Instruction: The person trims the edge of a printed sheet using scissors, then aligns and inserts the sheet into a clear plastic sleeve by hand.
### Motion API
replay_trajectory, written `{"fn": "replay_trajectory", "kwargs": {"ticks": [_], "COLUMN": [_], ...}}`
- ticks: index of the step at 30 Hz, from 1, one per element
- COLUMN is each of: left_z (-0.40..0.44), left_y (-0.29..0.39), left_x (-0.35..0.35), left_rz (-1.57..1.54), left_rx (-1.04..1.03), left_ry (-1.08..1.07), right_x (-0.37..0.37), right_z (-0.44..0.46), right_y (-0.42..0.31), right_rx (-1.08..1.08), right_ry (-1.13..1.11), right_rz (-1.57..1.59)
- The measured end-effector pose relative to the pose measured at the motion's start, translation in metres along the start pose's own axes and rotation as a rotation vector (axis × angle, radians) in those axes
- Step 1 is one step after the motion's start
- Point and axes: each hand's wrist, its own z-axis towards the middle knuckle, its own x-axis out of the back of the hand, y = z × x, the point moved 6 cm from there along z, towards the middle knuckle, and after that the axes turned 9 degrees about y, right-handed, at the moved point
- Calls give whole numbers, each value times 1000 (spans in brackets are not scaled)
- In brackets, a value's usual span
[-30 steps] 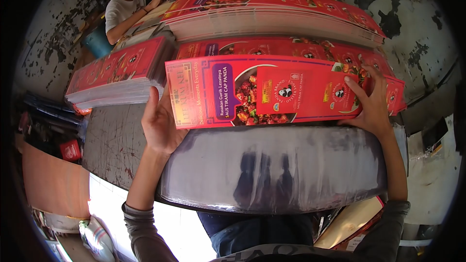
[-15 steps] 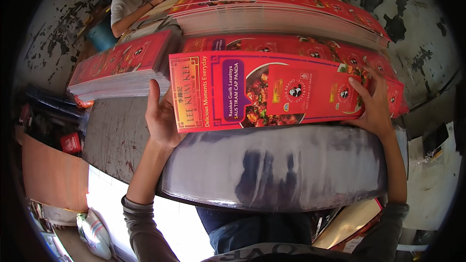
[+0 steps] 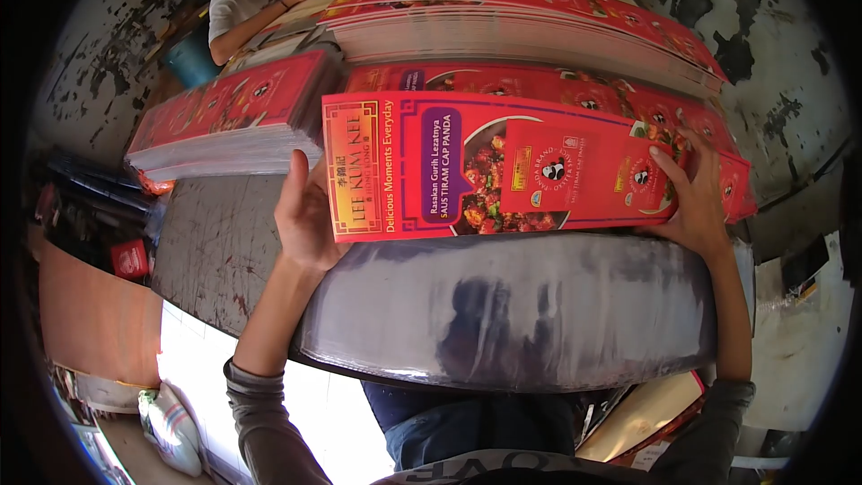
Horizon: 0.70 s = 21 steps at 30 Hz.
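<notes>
just beyond the glossy clear plastic sheet stack (image 3: 512, 314), the red lee kum kee oyster-sauce card (image 3: 503, 166) is held face up between two hands, long side running across. single sheet or thin pile: can't tell. right hand (image 3: 700, 202) is clamped on the right end, fingers over the print. left hand (image 3: 310, 220) sits at the left short edge, thumb raised clear of the face; its fingers are hidden behind, so can't tell if it's gripping. matching red printed stack (image 3: 548, 83) right behind, taller card stack (image 3: 530, 25) farther back, shorter card stack (image 3: 229, 117) off left on the scratched worktable (image 3: 211, 242). handling, my read: support both ends evenly, keep the long edges straight, flat palm rather than fingertips on the short edge so corners don't dent. go light on the right; too much squeeze probably bows it. plastic looks slick.
</notes>
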Motion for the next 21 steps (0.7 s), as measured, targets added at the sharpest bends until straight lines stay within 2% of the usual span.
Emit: {"fn": "replay_trajectory", "kwargs": {"ticks": [2, 4, 5, 7, 8, 10, 12, 21], "left_z": [0, 2, 3, 5, 6, 9, 11, 6], "left_y": [-1, 0, -1, -1, 0, -2, -4, -3], "left_x": [-1, 2, 1, 8, 6, 8, 4, 8], "left_rz": [14, -79, -79, 57, 58, 313, 255, 481], "left_rx": [-12, -38, -31, -39, -36, 40, 69, 20], "left_ry": [22, 179, 172, 325, 323, 407, 428, 538], "right_x": [0, 0, 1, 1, 0, -1, -10, 0], "right_z": [0, 0, 0, 1, 1, 2, 2, 8], "right_y": [1, 1, 0, -1, -1, -2, -1, 1], "right_rx": [-9, -21, -15, -13, -16, -21, -62, -18], "right_ry": [-8, -16, -11, -6, -23, -40, -228, -168], "right_rz": [0, -2, -5, -11, -10, -9, 12, 146]}}
